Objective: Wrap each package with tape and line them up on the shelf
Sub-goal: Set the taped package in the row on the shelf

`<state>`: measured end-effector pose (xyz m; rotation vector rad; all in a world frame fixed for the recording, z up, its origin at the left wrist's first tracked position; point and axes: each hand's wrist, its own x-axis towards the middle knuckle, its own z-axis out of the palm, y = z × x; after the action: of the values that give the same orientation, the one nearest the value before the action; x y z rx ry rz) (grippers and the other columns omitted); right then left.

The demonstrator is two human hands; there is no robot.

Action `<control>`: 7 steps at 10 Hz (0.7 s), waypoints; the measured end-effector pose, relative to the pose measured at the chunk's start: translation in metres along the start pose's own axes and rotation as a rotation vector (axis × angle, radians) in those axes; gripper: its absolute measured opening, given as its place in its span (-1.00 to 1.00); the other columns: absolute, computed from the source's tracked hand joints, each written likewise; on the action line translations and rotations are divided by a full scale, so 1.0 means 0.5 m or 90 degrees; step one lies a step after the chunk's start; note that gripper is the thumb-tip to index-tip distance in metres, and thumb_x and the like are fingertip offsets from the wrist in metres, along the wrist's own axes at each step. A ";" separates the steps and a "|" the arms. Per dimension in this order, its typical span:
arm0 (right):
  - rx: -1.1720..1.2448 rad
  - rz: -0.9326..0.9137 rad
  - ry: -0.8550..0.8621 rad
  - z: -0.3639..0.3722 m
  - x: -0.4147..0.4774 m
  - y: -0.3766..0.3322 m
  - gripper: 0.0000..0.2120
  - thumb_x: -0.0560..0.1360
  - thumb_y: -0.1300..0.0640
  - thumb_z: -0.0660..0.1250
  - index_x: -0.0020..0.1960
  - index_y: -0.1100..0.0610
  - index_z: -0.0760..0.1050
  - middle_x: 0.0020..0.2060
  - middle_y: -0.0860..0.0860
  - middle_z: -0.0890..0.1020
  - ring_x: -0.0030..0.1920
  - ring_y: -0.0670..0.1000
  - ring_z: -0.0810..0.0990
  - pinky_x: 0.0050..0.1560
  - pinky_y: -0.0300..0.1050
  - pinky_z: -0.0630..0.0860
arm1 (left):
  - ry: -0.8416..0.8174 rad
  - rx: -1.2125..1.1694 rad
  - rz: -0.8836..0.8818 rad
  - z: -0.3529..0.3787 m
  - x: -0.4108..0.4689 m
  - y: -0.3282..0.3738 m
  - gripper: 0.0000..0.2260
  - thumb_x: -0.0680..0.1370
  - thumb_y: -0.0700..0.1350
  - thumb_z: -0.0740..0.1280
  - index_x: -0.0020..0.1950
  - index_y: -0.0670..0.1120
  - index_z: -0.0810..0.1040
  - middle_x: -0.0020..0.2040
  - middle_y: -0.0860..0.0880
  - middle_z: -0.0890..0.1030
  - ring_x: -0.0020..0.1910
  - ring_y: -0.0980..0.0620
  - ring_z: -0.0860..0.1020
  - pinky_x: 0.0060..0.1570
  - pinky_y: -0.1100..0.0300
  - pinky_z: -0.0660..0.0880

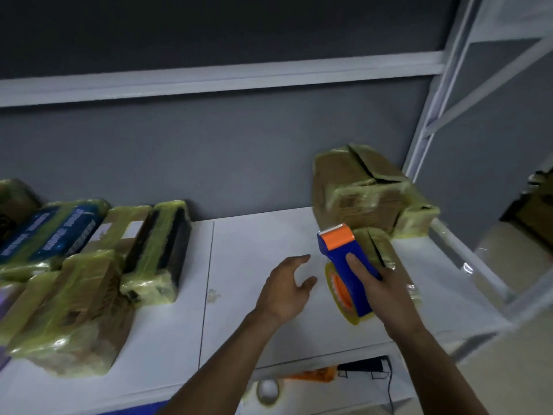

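Package (377, 250): lying beneath the dispenser, awaiting steady, overlapping tape passes.
Right hand (386, 283): gripping the tape dispenser (348, 265).
Left hand (287, 287): hovering loose, holding nothing.

1. Blue-and-orange tape dispenser (348, 265) with a yellowish roll, tilted, at the shelf's (254, 241) 3 o'clock.
2. Large taped cardboard box (359, 190) at 1 o'clock.
3. Taped packages (89, 265) lined up at 9 o'clock.
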<state>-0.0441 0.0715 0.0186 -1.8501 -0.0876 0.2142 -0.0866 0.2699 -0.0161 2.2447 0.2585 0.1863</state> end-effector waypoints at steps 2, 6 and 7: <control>-0.105 -0.048 0.067 -0.183 0.040 0.002 -0.41 0.48 -0.35 0.38 -0.38 0.13 0.34 -0.58 -0.01 0.46 -0.59 -0.05 0.39 -0.49 -0.27 0.32 | -0.074 -0.037 0.016 0.147 0.075 0.120 -0.56 0.55 0.02 0.47 0.41 0.09 0.50 0.35 0.19 0.43 0.39 0.10 0.43 0.21 0.51 0.30; -0.172 -0.002 0.034 -0.232 0.088 0.053 -0.36 0.50 -0.30 0.41 -0.20 0.34 0.55 -0.39 0.15 0.67 -0.42 0.11 0.64 -0.31 -0.09 0.49 | -0.275 -0.030 0.017 0.218 0.065 0.082 -0.54 0.61 -0.06 0.38 0.52 0.01 0.43 0.53 -0.14 0.40 0.48 -0.16 0.40 0.42 -0.06 0.33; -0.207 -0.013 0.006 -0.210 0.091 0.043 -0.30 0.47 -0.35 0.41 -0.17 0.38 0.56 -0.39 0.17 0.65 -0.45 0.10 0.61 -0.34 -0.11 0.47 | -0.234 0.058 0.078 0.147 0.047 0.014 -0.54 0.44 0.11 0.52 0.31 0.02 0.65 0.31 -0.08 0.63 0.34 -0.14 0.54 0.49 -0.14 0.33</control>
<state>0.0197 -0.0260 0.0218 -2.1728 -0.1415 0.1853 -0.0467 0.2167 -0.0562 2.3348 -0.0689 -0.1776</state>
